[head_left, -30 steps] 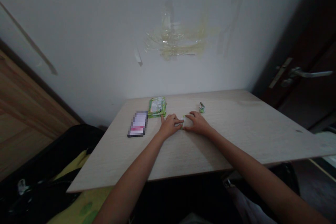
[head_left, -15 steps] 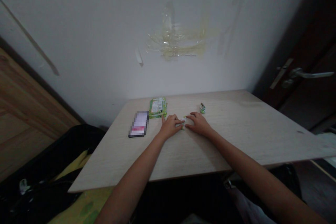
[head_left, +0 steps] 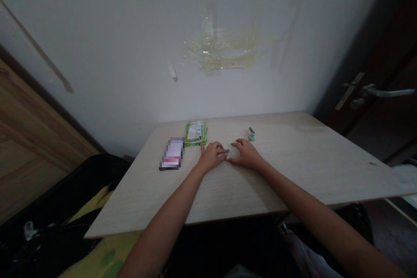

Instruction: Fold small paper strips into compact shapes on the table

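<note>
A small green-and-white wrapper (head_left: 228,152) lies on the table between my two hands, mostly covered by fingers. My left hand (head_left: 213,155) presses on its left side with the fingertips. From the right, my right hand (head_left: 246,154) grips the wrapper's edges between thumb and fingers. Just beyond my left hand is a stack of flat green packets (head_left: 196,132), printed with a pale panel. Past my right hand stands a small folded green-and-white wrapper (head_left: 251,134).
A phone (head_left: 172,153) with a blurred screen lies left on the pale wooden table (head_left: 312,165). Behind it rises a wall (head_left: 130,52) with peeling clear tape (head_left: 224,52). A dark door with a metal handle (head_left: 387,92) is at right. Dark bags (head_left: 74,191) sit at left.
My right thumb has moved slightly left, closer to my left fingertips, and covers more of the wrapper's near end. My left hand stays nearly still.
</note>
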Motion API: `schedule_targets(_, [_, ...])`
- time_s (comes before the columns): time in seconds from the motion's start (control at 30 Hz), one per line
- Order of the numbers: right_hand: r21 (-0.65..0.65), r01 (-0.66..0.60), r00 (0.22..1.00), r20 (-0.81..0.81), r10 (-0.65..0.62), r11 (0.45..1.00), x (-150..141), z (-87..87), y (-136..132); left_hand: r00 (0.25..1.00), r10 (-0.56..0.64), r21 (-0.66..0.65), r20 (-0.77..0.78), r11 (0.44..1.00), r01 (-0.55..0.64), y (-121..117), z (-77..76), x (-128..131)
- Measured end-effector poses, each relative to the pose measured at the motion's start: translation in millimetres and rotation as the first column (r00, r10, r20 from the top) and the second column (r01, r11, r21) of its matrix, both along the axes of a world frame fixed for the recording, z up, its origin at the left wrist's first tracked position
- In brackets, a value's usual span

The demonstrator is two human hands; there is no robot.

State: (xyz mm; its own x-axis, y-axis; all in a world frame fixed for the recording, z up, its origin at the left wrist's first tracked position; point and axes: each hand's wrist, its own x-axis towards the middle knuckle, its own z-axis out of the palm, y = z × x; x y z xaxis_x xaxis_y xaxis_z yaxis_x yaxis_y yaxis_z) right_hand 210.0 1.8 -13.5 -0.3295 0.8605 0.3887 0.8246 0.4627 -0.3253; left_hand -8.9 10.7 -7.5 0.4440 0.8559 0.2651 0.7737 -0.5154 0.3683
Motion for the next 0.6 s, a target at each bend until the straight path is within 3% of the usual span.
schedule_targets(0.3, [0.012, -0.056, 0.972, -0.229, 0.057, 0.998, 9.7, -5.7, 12.2, 1.0, 0.008, -0.009, -0.016, 1.0, -0.008, -2.9, 3.8, 2.0])
schedule_targets(0.6, [-0.008, -0.086, 0.987, -0.139, 0.084, 0.996, 9.8, -5.5, 11.8, 0.999, 0.046, -0.016, -0.025, 0.999, -0.046, -1.3, 1.3, 3.1])
